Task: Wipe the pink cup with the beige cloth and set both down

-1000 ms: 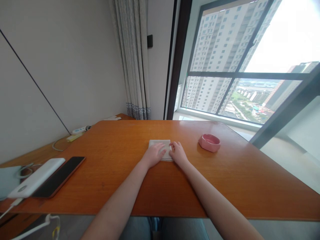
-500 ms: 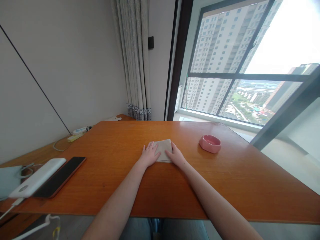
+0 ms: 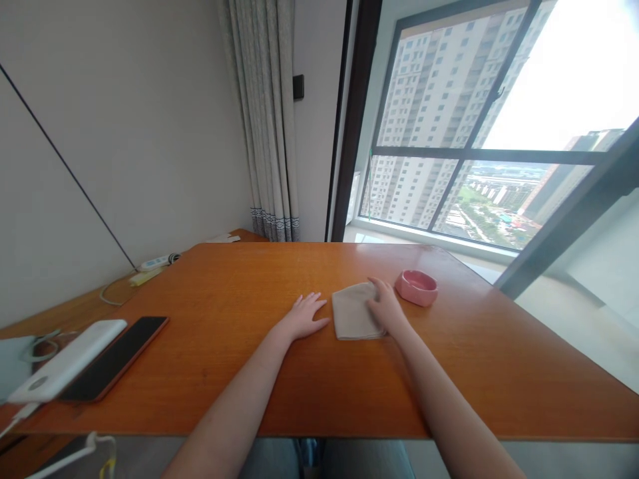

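Note:
A folded beige cloth (image 3: 355, 311) lies flat on the wooden table, a little right of the middle. My right hand (image 3: 387, 307) has hold of its right edge, thumb on top; the other fingertips are partly hidden. To the left of the cloth, my left hand (image 3: 303, 318) rests on the tabletop with fingers spread, apart from the cloth and holding nothing. A pink ashtray-like dish (image 3: 417, 288) stands just beyond my right hand, to its right.
On the table's left side lie a white power bank (image 3: 70, 359) with a cable and a dark phone (image 3: 114, 356). A power strip (image 3: 154, 263) sits by the wall. The tabletop's front edge (image 3: 309, 436) runs above my lap. A window (image 3: 459, 153) is at the right.
The cloth has slid right with my right hand, closer to the pink dish. My left hand has come off the cloth and now lies on the bare table.

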The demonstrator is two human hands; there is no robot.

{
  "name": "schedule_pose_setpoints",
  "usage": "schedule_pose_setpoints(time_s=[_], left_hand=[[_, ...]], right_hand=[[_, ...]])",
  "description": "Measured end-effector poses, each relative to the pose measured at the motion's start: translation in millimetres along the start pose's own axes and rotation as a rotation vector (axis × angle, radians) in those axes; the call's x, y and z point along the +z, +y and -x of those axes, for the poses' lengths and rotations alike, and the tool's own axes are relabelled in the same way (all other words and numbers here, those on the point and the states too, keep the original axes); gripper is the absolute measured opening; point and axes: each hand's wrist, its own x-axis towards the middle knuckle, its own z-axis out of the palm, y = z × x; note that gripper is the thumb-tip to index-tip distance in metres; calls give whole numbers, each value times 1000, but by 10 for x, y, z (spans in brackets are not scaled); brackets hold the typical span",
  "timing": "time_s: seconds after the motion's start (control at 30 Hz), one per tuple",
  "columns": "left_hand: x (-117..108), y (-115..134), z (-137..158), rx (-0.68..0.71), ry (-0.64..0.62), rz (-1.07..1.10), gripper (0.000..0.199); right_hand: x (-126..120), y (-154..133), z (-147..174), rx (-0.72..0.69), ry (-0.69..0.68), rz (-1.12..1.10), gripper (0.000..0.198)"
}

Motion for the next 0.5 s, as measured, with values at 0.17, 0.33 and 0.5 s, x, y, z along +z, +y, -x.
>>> schedule_pose_setpoints(time_s=[0.17,0.33,0.5], left_hand=[[-9,29,19,-5,-13,-18,68],[-5,42,27,-13,-5,-12,65],[6,32,24,-10,14,10,63]], right_hand=[[-719,571,143,98,-93,358,58],[-1240,1235,139,423,-168,632,55],[-1324,1346,127,562,-136,646,51]])
